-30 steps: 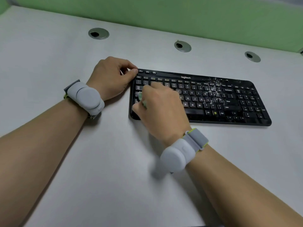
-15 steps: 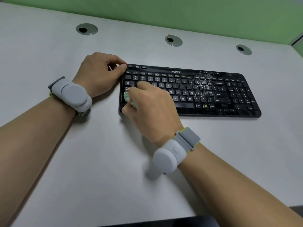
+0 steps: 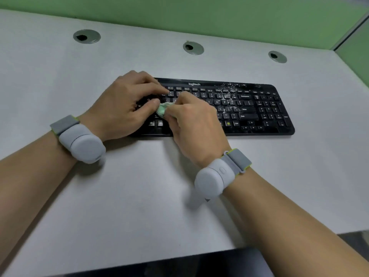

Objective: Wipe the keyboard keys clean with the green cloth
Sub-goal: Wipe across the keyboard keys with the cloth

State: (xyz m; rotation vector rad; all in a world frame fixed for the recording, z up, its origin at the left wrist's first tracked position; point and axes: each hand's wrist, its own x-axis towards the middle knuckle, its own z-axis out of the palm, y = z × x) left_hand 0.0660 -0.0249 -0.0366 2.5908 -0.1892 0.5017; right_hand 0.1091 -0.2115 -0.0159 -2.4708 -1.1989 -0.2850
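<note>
A black keyboard (image 3: 245, 108) lies flat on the grey desk, with white crumbs scattered over its upper right-of-middle keys. My right hand (image 3: 191, 124) sits over the keyboard's left-middle keys, closed on a small bunched green cloth (image 3: 162, 110) that peeks out at its thumb side. My left hand (image 3: 127, 104) rests over the keyboard's left end, fingers curled on the keys and thumb touching the cloth. Most of the cloth and the keys beneath both hands are hidden.
The grey desk (image 3: 139, 196) has three round cable grommets (image 3: 193, 48) along the back, under a green partition wall (image 3: 219, 15). The desk's front edge runs close to my forearms. Both wrists wear grey bands.
My left hand has shifted from the keyboard's top-left corner onto its left keys. My right hand with the cloth has moved right and up, away from the left edge.
</note>
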